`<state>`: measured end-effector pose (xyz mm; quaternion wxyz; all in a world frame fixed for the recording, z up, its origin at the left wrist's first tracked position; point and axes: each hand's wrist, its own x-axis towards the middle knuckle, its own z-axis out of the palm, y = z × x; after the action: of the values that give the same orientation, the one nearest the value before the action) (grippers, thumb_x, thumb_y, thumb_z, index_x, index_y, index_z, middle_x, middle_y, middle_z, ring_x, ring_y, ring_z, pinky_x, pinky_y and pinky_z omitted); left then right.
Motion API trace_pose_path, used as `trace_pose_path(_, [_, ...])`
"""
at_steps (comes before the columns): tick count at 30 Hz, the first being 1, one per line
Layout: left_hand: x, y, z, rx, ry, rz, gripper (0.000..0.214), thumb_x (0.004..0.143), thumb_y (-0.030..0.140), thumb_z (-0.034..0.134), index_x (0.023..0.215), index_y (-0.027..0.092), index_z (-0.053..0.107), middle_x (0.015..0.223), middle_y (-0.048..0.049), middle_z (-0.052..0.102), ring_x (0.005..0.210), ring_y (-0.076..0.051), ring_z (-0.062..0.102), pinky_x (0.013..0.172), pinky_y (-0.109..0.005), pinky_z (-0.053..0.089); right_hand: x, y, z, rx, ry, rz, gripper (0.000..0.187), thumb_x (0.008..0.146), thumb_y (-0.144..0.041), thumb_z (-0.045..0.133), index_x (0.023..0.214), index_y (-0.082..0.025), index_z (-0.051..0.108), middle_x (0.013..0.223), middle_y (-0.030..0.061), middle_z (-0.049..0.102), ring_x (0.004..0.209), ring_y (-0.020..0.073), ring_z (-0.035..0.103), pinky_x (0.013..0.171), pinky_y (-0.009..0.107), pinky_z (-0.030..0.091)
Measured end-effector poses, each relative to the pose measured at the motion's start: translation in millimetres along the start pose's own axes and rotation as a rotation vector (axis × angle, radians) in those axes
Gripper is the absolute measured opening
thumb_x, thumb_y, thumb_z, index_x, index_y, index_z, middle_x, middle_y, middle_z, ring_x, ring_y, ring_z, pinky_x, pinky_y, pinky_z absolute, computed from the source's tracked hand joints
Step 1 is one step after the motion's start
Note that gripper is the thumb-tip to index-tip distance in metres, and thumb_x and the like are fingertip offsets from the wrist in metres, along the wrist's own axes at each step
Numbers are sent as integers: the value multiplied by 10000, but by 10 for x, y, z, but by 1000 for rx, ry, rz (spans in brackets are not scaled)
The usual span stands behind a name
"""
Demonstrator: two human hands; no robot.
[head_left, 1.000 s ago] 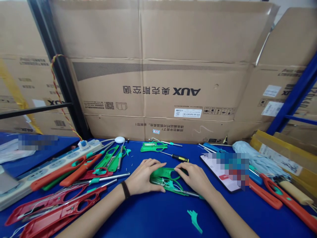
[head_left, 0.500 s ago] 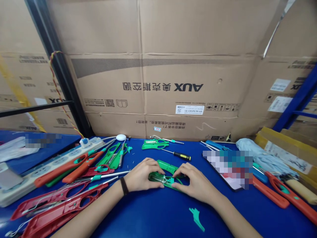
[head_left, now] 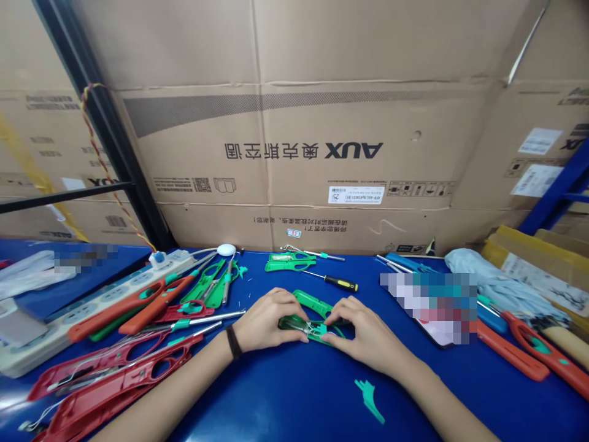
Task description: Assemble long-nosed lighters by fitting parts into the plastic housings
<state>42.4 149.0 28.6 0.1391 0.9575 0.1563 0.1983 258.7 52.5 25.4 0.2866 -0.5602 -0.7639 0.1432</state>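
Both my hands rest on the blue table around a green plastic handle shell point(head_left: 311, 303) with metal wire parts inside. My left hand point(head_left: 269, 318) curls over its left end, thumb and fingers pinching it. A black band is on that wrist. My right hand point(head_left: 363, 334) grips the right end, fingertips pressing near a small teal piece at the middle. A loose teal plastic piece point(head_left: 369, 400) lies on the table in front of my right forearm.
Red and orange handle shells point(head_left: 115, 376) with metal rods lie at left beside a white power strip point(head_left: 87, 304). More green shells point(head_left: 289, 263) and a yellow-black screwdriver point(head_left: 338, 282) lie behind. Orange tools point(head_left: 529, 350), a phone and a cloth are at right. Cardboard boxes point(head_left: 322, 141) wall the back.
My hands have drawn closer together over the green shell, and its upper half now sticks up behind my fingers. The view has tilted slightly upward.
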Motion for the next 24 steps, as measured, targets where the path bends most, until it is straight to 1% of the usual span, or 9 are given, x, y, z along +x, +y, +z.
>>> trace_pose_path(5, [7,12,-6,-5,5,11,309,803,500,639,895,206,657,863,-19,669,865,-174,609,903,-323,376,-5,15,6,-1,-4,8,136,806,-365,660,846,-237,638,920,22,624,912,194,574,810,318,459])
trace_pose_path(16, [12,28,-18,-1,-24,3,284,812,471,645,861,193,610,852,-2,653,829,-164,592,838,-293,350,-14,24,20,3,-4,9,131,803,-354,668,844,-238,625,925,14,611,915,188,574,827,305,452])
trace_pose_path(20, [14,42,-32,37,-40,7,266,816,452,650,862,192,618,863,-1,652,829,-161,588,839,-292,346,-12,18,19,1,-6,9,124,808,-350,661,851,-238,628,931,16,608,905,185,578,818,302,454])
trace_pose_path(24, [17,64,-48,103,-55,50,241,841,438,623,859,198,638,893,-7,659,828,-163,588,839,-297,352,-14,-5,4,-15,-3,6,113,811,-340,661,852,-240,627,935,11,614,913,184,575,808,296,454])
